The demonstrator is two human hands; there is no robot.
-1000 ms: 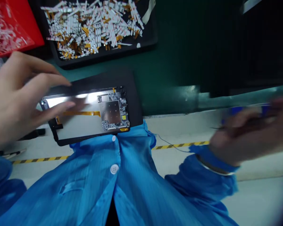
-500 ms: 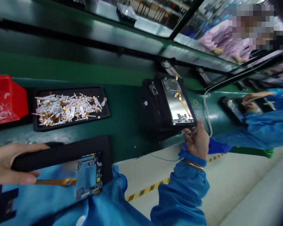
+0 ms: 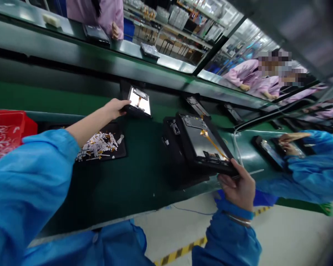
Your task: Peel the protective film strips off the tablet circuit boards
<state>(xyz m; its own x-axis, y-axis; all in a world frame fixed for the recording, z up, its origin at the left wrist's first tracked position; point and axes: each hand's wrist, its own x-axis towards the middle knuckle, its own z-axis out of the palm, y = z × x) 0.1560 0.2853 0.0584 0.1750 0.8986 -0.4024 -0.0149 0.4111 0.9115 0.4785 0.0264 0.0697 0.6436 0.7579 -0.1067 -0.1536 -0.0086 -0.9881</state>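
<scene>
My left hand [image 3: 115, 108] is stretched far forward and grips the near edge of a black tray carrying a tablet panel [image 3: 138, 101], at the back of the green bench [image 3: 138, 173]. My right hand [image 3: 238, 188] grips the front corner of a second black tray [image 3: 208, 147] with an open tablet that shows an orange flex cable. That tray lies tilted on top of another black tray [image 3: 172, 147]. Both my arms wear blue sleeves.
A black tray of white and orange flex strips [image 3: 100, 146] lies under my left forearm, beside a red bin [image 3: 5, 133] at the left. A co-worker in blue [image 3: 308, 162] handles a device on the right. People in pink sit behind a green conveyor [image 3: 100, 59].
My left hand has carried its tray from near my body out to the back of the bench. My right hand keeps hold of the second tray. My head has turned up and right.
</scene>
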